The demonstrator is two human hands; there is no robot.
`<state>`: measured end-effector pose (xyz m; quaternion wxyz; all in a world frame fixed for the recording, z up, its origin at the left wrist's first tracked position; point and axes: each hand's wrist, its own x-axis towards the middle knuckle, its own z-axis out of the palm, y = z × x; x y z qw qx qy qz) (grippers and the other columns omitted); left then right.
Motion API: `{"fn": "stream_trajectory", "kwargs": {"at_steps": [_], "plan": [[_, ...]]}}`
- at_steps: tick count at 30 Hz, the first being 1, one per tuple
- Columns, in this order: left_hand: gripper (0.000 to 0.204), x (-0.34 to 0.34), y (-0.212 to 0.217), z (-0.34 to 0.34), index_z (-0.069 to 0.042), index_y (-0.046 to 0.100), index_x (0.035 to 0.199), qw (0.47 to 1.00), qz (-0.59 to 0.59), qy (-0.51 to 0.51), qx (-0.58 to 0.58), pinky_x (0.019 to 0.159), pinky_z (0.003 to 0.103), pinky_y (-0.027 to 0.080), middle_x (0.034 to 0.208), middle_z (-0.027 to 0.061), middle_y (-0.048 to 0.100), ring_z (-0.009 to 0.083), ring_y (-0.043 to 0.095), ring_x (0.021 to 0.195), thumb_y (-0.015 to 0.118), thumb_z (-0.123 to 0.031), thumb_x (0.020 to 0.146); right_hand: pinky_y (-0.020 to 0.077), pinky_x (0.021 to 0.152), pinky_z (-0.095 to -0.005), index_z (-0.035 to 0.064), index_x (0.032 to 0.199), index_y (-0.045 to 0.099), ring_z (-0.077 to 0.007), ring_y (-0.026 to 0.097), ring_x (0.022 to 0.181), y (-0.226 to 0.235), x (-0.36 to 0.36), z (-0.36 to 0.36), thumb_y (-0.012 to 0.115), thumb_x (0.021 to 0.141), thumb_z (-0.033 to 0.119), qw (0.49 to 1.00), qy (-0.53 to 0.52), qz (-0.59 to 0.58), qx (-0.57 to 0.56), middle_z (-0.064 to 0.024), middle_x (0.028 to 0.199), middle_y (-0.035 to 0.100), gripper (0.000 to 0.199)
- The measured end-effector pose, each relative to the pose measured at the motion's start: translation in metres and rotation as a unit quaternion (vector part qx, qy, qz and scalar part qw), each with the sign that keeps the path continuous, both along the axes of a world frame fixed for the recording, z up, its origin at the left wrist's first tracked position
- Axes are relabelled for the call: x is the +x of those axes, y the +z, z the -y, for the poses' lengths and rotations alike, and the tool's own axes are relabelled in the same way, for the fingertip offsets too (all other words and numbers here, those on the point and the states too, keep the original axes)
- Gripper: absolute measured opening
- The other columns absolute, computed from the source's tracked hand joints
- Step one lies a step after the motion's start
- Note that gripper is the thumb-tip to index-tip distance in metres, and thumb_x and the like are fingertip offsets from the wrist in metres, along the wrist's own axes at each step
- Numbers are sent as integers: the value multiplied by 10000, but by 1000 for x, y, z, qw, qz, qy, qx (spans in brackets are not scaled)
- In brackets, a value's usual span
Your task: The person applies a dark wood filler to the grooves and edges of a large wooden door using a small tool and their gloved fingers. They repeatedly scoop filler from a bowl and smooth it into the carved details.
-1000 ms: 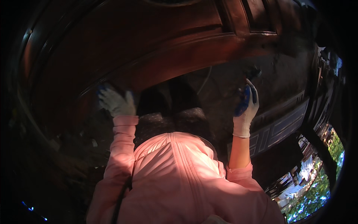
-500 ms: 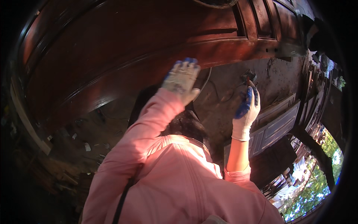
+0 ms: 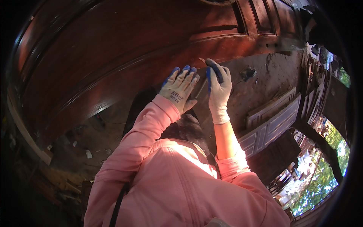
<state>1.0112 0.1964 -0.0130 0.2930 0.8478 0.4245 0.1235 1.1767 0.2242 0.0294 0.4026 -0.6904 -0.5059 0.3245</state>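
A large dark red-brown panelled wooden door (image 3: 159,41) lies across the space before me. Flat near its close edge, with fingers stretched out, is my left hand (image 3: 179,89), in a pale glove with blue fingertips; whether the palm touches the wood I cannot tell. Just to its right is my right hand (image 3: 220,83), gloved alike, its fingers drawn together. From its fingertips juts a small, thin reddish-brown piece (image 3: 202,60) over the door's edge; most of it is hidden, so its kind is unclear.
To the right, a pale grey panelled board (image 3: 278,117) leans low, beside stacked timber. A small dark object (image 3: 248,73) lies on the dirt floor (image 3: 264,83) past my right hand. Scraps litter the ground at left, near a wooden beam (image 3: 28,128).
My right hand has swung left and up to the door's edge, bringing the small piece close to my left hand. My left hand has shifted slightly down and its fingers are more spread.
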Motion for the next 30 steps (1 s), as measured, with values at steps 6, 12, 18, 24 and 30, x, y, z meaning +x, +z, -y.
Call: {"fn": "stream_trajectory", "kwargs": {"at_steps": [6, 12, 18, 24, 30], "plan": [[802, -35, 2, -32, -35, 408, 1541, 991, -82, 81, 70, 1248, 481, 234, 1604, 177, 385, 330, 362, 1482, 667, -444, 902, 457, 946, -348, 40, 1162, 758, -228, 579, 1009, 2, -7, -5, 640, 960, 88, 1000, -5, 2, -10, -81, 1007, 665, 238], [844, -10, 1, 9, -7, 408, 1532, 999, -36, 16, -35, 1261, 480, 226, 1580, 188, 425, 320, 351, 1501, 680, -466, 878, 449, 980, -252, -16, 1218, 715, -131, 600, 1067, 5, -8, 0, 596, 1004, 35, 998, -39, -34, -22, -57, 1115, 631, 250], [822, -35, -3, -9, -42, 422, 1531, 996, 0, -68, 57, 1261, 478, 234, 1578, 174, 428, 322, 353, 1501, 715, -404, 855, 449, 980, -248, -23, 1205, 708, -124, 602, 1061, 2, 9, 7, 601, 1002, 39, 998, -44, 15, -40, -38, 1121, 622, 238], [776, 10, 9, -27, -63, 457, 1510, 998, -48, 17, 26, 1259, 497, 218, 1623, 210, 341, 374, 278, 1526, 718, -390, 856, 450, 973, -242, -12, 1220, 707, -105, 595, 1055, -8, 6, 16, 604, 996, 39, 996, -76, -17, -45, -23, 1119, 616, 251], [682, 0, 18, -6, -43, 535, 1427, 999, 16, -40, -21, 1220, 508, 293, 1534, 206, 457, 377, 405, 1447, 742, -302, 832, 460, 912, -332, 71, 1177, 754, -208, 580, 992, -9, 9, 9, 669, 923, 65, 992, 9, 123, -13, -57, 1003, 623, 267]]}}
